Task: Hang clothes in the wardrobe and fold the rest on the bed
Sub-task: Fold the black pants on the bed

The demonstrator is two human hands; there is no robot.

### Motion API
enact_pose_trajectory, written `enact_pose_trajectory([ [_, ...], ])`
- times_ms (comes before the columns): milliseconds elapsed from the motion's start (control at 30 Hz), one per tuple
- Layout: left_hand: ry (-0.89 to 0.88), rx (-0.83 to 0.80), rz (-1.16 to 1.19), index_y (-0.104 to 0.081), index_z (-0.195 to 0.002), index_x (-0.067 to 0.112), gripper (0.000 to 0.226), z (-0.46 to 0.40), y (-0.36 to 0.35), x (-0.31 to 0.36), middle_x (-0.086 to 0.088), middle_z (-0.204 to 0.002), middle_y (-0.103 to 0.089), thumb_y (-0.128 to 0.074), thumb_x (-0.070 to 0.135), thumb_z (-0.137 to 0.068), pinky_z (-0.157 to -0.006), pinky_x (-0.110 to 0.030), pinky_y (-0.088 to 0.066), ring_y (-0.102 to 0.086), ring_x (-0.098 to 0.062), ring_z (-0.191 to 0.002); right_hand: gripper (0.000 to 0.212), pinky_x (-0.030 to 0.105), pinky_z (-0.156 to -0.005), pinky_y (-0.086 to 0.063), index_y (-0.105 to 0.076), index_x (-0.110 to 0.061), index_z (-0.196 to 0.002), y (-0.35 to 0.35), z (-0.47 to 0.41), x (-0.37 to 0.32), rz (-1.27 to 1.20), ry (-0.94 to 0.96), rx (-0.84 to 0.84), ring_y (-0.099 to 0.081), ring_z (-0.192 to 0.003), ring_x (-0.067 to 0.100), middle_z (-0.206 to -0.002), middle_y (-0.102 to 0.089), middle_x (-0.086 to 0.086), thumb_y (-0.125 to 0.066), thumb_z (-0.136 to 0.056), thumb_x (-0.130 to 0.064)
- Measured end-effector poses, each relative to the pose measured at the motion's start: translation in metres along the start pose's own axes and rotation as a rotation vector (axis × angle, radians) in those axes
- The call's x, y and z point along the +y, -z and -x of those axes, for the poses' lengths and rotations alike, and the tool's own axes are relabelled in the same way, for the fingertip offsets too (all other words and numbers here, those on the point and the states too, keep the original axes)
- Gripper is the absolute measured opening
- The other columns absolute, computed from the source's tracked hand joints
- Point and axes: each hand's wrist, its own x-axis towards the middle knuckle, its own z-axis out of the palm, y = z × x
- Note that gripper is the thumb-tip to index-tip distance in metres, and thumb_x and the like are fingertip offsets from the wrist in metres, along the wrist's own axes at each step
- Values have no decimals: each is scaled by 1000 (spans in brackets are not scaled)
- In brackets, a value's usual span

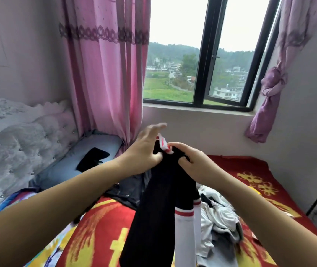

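A red patterned bed (103, 224) lies below, a heap of clothes (219, 214) on it. Above hangs a long black garment (153, 209); the right hand (196, 162) grips its top, the left hand (144, 151) seemingly pinching, fingers spread.

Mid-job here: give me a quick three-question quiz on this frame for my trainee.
1. True or false: the black garment lies flat on the bed.
2. Which hand has its fingers spread open above the garment's top? A) left hand B) right hand
3. Fill in: the small black cloth rests on the grey-blue ____.

Key:
1. False; both hands hold it up by its top, and it hangs down.
2. A
3. pillow
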Motion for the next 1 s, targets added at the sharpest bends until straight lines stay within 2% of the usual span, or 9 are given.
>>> enact_pose_trajectory([
  [67, -158, -130, -331, -19, -149, 29, 81, -5, 10, -1, 5, -154, -19, -67, 27, -84, -117, -36, 1, -10, -6, -143, 56, 25, -48, -41, -60, -38, -121, 3, 1, -3, -85, 95, -38, -48, -52, 17, -92, -71, 1, -39, -87, 1],
  [167, -128, -430, -178, -62, -107, 18, 22, -17, 23, 4, 7, -99, -61, -68, 22, -86, -92, -27, -39, -52, 2, -91, 53, 21, -48, -39, -61, -45, -110, 6, 0, -4, -154, 185, -35, -46, -52, 12, -89, -70, 0, -40, -80, -8],
  [233, -66, -439, -9, -63, -85, 9, 7, -22, 31, 6, 9, -70, -56, -64, 14, -90, -67, -16, -42, -50, 1, -63, 43, 21, -52, -41, -54, -47, -104, 5, -1, 0, -185, 130, -13, -49, -56, 9, -84, -67, -2, -43, -76, -18],
  [400, -53, -383, 87, -66, -73, 26, 20, -30, 44, 3, 8, -69, -64, -63, 21, -92, -69, -23, -49, -59, -6, -66, 27, 18, -67, -45, -54, -28, -96, -38, 22, 48, -317, -93, -175, -52, -71, 0, -77, -57, -12, -63, -81, -7],
  [533, -22, -445, -10, -69, -86, 23, 14, -35, 59, -4, 0, -79, -68, -65, 35, -90, -69, -29, -52, -62, -15, -67, 4, 28, -74, -44, -63, 1, -90, -69, 40, 91, -464, -238, -145, -55, -79, 10, -81, -61, 2, -64, -86, -1],
  [667, 77, -372, 57, -71, -89, 27, 8, -30, 85, -23, 2, -83, -72, -67, 34, -87, -63, -19, -53, -68, -13, -71, 34, 22, -55, -45, -63, -10, -73, -65, 39, 96, -515, -322, -49, -59, -64, 11, -65, -63, -2, -67, -81, -42],
  [767, 187, -348, -18, -71, -83, 33, 7, -27, 104, -46, 7, -81, -71, -68, 27, -87, -71, -29, -55, -68, -13, -77, 40, 21, -52, -48, -67, -13, -72, -44, 30, 95, -565, -301, -59, -64, -62, 12, -68, -69, -1, -71, -76, -53],
  [900, 364, -497, -102, -74, -89, 25, 7, -16, 125, -79, 0, -88, -75, -68, 22, -87, -74, -34, -57, -72, -20, -82, 37, 32, -66, -57, -73, -14, -86, -13, 6, 105, -182, -370, -484, -72, -79, 20, -85, -75, 4, -76, -69, -48],
  [1000, 425, -514, -160, -74, -93, 20, 10, -12, 132, -107, -4, -91, -75, -67, 23, -88, -77, -32, -55, -71, -20, -82, 32, 22, -60, -49, -63, -16, -67, -14, -20, 118, 274, -408, -557, -62, -67, 13, -69, -65, -3, -73, -78, -44],
])
